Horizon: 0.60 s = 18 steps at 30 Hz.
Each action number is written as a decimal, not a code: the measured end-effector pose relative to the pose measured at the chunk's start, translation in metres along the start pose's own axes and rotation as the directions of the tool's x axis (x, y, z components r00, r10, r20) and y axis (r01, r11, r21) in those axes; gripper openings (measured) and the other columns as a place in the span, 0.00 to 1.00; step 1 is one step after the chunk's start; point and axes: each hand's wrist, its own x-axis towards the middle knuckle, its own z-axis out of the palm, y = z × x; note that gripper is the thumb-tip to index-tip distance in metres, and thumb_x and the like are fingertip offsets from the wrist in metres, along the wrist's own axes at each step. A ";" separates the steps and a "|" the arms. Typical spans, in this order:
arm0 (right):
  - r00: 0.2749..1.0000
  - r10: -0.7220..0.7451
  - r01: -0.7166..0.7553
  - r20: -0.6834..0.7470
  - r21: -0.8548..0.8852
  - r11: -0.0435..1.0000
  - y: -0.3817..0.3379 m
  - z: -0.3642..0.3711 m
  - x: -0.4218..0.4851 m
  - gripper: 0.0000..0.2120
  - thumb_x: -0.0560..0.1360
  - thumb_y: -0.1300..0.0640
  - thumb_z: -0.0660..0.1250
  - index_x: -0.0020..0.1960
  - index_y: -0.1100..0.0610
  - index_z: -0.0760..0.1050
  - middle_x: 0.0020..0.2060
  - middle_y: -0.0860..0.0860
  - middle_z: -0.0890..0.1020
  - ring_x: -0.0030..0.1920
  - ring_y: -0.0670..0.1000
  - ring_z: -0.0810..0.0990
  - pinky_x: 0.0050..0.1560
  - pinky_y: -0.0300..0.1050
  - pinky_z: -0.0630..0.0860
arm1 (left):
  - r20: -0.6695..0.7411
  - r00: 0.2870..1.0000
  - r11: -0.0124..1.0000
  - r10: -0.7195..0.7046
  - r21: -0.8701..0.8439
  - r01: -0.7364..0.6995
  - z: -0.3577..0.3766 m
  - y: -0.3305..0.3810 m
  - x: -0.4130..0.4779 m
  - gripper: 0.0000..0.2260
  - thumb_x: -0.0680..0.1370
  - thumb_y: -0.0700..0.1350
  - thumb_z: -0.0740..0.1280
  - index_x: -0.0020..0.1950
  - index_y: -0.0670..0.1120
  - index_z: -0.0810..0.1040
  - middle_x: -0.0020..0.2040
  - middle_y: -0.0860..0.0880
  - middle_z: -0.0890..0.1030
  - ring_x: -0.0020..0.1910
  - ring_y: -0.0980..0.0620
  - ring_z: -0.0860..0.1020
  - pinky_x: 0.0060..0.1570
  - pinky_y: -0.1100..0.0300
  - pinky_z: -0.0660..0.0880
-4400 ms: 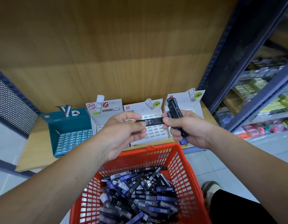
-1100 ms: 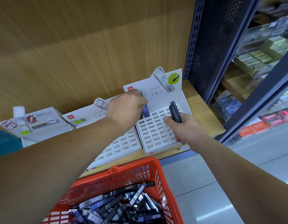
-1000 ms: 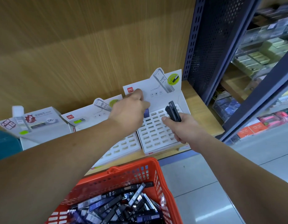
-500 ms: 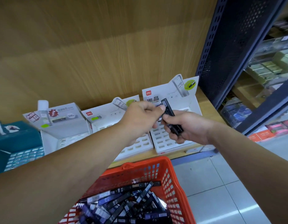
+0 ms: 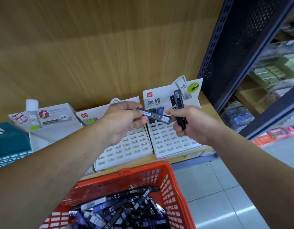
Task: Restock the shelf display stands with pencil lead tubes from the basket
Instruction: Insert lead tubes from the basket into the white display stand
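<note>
My left hand pinches one black lead tube held level above the white display stands. My right hand grips a small bunch of black tubes standing upright, its thumb near the level tube's right end. Two tubes stand in the back row of the right white stand, partly hidden behind the level tube. The middle white stand has open slots. A red basket below holds several black and purple tubes.
On the wooden shelf a third white stand and a teal stand sit to the left. A dark blue perforated upright borders the right. Stocked shelves lie beyond it. Grey tile floor lies below.
My left hand left the right stand after putting a tube in its back row, came to the bunch in my right hand, and now holds one tube pulled out level.
</note>
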 end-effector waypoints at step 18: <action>0.984 -0.170 0.169 -0.060 -0.030 0.985 -0.008 0.005 -0.003 0.10 0.81 0.56 0.71 0.45 0.61 0.77 0.29 0.51 0.77 0.24 0.48 0.59 0.28 0.43 0.54 | 0.095 0.993 0.978 -0.077 0.198 0.057 0.005 -0.015 0.000 0.10 0.86 0.48 0.63 0.53 0.42 0.78 0.33 0.44 0.82 0.27 0.52 0.76 0.24 0.62 0.70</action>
